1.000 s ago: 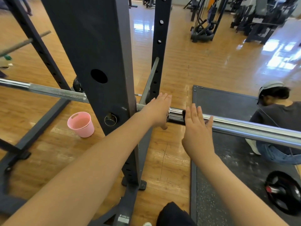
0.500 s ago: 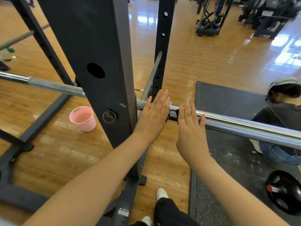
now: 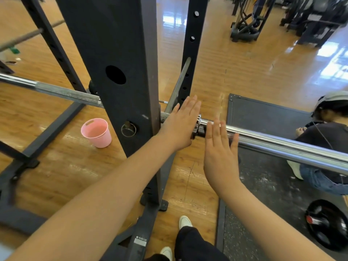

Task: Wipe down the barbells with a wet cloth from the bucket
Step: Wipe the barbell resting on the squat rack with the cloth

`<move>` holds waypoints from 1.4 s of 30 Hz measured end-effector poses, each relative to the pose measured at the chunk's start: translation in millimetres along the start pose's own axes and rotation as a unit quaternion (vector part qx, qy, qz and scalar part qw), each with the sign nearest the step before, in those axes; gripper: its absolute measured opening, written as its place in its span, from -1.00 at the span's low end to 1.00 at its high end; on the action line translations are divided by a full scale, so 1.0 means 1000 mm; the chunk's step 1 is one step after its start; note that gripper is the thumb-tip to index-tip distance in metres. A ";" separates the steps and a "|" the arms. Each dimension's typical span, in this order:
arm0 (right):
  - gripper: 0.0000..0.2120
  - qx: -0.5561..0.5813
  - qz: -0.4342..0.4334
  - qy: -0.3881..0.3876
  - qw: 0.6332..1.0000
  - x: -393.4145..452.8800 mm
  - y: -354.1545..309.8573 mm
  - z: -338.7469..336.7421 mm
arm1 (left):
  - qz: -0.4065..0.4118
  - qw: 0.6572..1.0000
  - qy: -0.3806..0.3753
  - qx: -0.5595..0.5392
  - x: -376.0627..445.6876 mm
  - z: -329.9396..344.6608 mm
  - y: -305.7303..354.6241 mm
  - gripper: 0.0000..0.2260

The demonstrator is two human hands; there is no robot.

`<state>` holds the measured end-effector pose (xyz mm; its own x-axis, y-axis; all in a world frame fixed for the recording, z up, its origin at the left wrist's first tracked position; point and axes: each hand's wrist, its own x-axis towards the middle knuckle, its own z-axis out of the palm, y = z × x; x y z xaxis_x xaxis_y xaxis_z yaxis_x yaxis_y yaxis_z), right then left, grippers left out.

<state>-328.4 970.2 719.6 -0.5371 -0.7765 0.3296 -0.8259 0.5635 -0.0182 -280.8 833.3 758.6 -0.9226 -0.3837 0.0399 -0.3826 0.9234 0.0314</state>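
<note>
A chrome barbell (image 3: 278, 144) lies across the black rack, its sleeve running to the right and its knurled shaft (image 3: 62, 93) to the left. My left hand (image 3: 180, 123) is flat with straight fingers over the collar, just right of the rack post. My right hand (image 3: 220, 153) is flat too, fingers spread, in front of the inner end of the sleeve. Neither hand holds anything. A pink bucket (image 3: 97, 132) stands on the floor left of the post. No cloth is in view.
The rack's thick upright (image 3: 120, 72) rises right in front of me, its base rails on the wood floor. A person (image 3: 327, 140) crouches on the black mat (image 3: 263, 113) at right. A weight plate (image 3: 327, 223) lies at lower right. Gym machines stand far back.
My left hand has gone from curled over the collar to flat with straight fingers. Both hands have drawn slightly back toward me; the right one now sits lower and nearer.
</note>
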 end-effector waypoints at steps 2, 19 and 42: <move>-0.33 0.013 0.038 0.021 0.999 0.000 0.009 -0.002 | 0.007 0.993 0.104 0.053 -0.014 0.014 -0.001 -0.11; -0.36 0.033 0.042 0.034 0.998 0.017 -0.014 0.001 | 0.014 1.000 -0.008 0.024 0.005 0.006 0.002 -0.25; -0.28 0.020 0.075 -0.127 0.989 0.021 0.003 -0.031 | -0.004 0.997 0.043 0.066 0.000 0.012 0.006 -0.06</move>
<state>-336.7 964.0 755.4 -0.6758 -0.7335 0.0732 -0.7370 0.6701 -0.0884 -284.0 839.4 746.9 -0.9138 -0.3862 0.1260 -0.3990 0.9115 -0.0995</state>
